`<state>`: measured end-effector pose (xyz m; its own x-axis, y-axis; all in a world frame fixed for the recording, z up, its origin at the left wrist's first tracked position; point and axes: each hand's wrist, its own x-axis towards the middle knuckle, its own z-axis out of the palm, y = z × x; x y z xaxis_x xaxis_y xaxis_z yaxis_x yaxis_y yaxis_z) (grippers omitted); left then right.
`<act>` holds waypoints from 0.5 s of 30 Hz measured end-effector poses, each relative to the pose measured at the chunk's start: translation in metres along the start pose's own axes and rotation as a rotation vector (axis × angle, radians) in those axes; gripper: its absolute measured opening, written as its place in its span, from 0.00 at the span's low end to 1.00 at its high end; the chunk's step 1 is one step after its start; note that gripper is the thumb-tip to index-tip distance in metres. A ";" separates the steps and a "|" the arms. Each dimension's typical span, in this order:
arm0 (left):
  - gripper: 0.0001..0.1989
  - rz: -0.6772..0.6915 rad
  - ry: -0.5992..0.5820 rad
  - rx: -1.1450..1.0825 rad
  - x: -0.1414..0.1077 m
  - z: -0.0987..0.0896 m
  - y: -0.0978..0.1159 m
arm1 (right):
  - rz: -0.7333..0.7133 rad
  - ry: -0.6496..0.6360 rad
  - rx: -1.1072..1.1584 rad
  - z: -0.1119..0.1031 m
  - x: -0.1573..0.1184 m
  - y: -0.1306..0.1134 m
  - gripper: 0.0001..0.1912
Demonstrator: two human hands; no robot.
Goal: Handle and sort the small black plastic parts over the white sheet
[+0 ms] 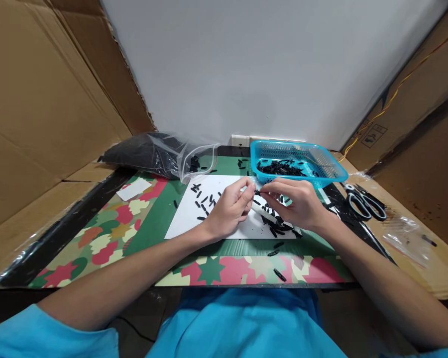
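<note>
- Left hand (229, 206): fingers curled, thumb and forefinger pinched at one end of a small black piece.
- Right hand (293, 201): thumb and fingertips closed on the same piece from the other side.
- Small black piece (257, 192): between the two sets of fingertips, above the white sheet; detail too small to read.
- White sheet (182, 219): flat on the green work surface (145, 238), partly beneath the hands.
- Loose black pieces (205, 203): slender, scattered on the sheet, denser below the right hand; a few on the patterned strip (239, 271) at the near edge.
- White rod (264, 214): slanting beside the left hand; whether gripped, cannot tell.
- Blue basket (338, 174): beyond the right hand, holding more black pieces.
- Clear bag (145, 155): dark contents, lying at far left.
- Scissors (364, 201): at right, near a small plastic bag (408, 241).
- White slip (134, 189): at left.
</note>
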<state>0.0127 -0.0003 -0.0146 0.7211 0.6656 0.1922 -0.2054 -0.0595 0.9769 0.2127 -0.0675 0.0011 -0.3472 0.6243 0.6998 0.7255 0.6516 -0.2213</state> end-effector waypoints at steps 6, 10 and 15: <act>0.20 0.015 0.002 0.057 -0.002 0.001 0.000 | -0.004 -0.055 0.047 0.002 0.000 0.005 0.09; 0.20 0.030 0.003 0.092 -0.003 0.002 0.000 | -0.016 -0.063 0.061 0.003 0.000 0.005 0.09; 0.20 0.043 0.033 0.136 -0.003 0.001 -0.001 | -0.039 -0.115 -0.027 0.001 -0.002 0.005 0.11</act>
<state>0.0114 -0.0035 -0.0163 0.6908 0.6845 0.2330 -0.1426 -0.1870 0.9720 0.2165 -0.0649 -0.0022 -0.4401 0.6452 0.6245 0.7255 0.6653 -0.1762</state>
